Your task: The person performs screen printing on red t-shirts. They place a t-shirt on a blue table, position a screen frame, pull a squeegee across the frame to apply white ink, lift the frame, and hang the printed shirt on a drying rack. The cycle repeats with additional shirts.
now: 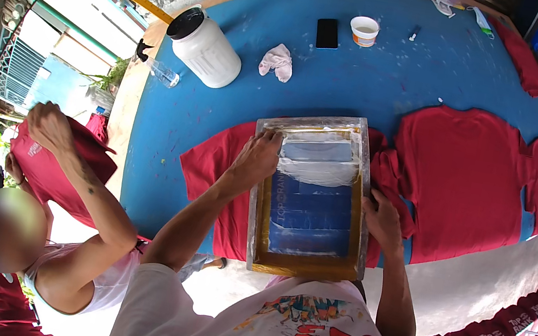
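A screen printing frame (301, 267) with blue mesh and a yellowish inner border lies over a dark red shirt (213, 162) on the table. White ink (318, 169) is smeared thickly across the frame's far end, with thinner streaks nearer me. My left hand (257, 159) is closed on the far part of the frame's left side. Lower down on the right side, my right hand (383, 219) grips the frame's edge. The frame hides most of the shirt beneath it, and both hands' undersides are out of sight.
The blue table (170, 123) bears a white jar (207, 51), a spray bottle (162, 72), a rag (277, 63), a phone (327, 34) and a small tub (363, 31). More red shirts (470, 180) lie right. At left, a co-worker (92, 245) holds up a red shirt (61, 158).
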Demonstrator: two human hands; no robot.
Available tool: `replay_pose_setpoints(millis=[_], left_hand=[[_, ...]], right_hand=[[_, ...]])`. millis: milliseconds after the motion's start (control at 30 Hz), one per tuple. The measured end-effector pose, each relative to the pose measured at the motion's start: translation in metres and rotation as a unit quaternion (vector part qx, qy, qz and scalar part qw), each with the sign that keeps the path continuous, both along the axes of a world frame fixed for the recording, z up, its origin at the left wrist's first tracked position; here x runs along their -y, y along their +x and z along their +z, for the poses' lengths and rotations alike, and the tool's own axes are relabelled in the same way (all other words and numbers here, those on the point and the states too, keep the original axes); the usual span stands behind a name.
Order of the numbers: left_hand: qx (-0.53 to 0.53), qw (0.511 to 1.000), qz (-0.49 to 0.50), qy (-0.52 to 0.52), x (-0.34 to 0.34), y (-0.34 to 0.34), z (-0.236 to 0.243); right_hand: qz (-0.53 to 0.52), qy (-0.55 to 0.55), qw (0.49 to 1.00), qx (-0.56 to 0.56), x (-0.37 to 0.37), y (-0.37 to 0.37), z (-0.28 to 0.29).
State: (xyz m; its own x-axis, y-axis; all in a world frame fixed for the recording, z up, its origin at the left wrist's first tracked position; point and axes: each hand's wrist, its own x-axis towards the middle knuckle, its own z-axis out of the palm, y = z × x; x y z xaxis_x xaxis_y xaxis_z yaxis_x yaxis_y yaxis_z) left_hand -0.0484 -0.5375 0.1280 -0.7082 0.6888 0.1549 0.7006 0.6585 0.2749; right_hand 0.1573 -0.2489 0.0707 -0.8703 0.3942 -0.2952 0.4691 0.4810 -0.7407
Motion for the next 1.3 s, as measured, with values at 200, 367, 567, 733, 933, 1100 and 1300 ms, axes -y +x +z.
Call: replay_pose_setpoints(millis=[200, 367, 567, 733, 933, 1100, 1300], left_hand=[[0.087, 0.995, 0.055, -0.011, -0.014, 0.04, 0.005], [0.232, 0.966, 0.115, -0.006, -0.03, 0.053, 0.033], [0.165, 0.985, 0.011, 0.045, -0.049, 0.015, 0.026], [0.045, 0.976, -0.214, -0.026, -0.081, 0.002, 0.009], [-0.08, 0.941, -0.307, -0.114, -0.101, -0.009, -0.001], [-0.053, 0.944, -0.299, -0.127, -0.057, -0.017, -0.003], [0.018, 0.96, -0.233, -0.151, 0.032, -0.018, 0.017]], right_hand=[[0.001, -0.016, 1.0, 0.02, -0.001, -0.001, 0.0], [-0.015, 0.013, 1.0, -0.004, 0.002, 0.003, -0.007], [-0.02, 0.003, 1.0, -0.001, 0.002, 0.002, -0.009], [-0.033, 0.007, 0.999, 0.018, 0.004, 0.002, -0.01], [-0.037, 0.003, 0.999, 0.011, 0.005, 0.003, -0.009], [-0.049, -0.013, 0.998, 0.031, 0.006, 0.002, -0.008], [-0.045, -0.002, 0.999, 0.019, 0.005, 0.002, -0.009]])
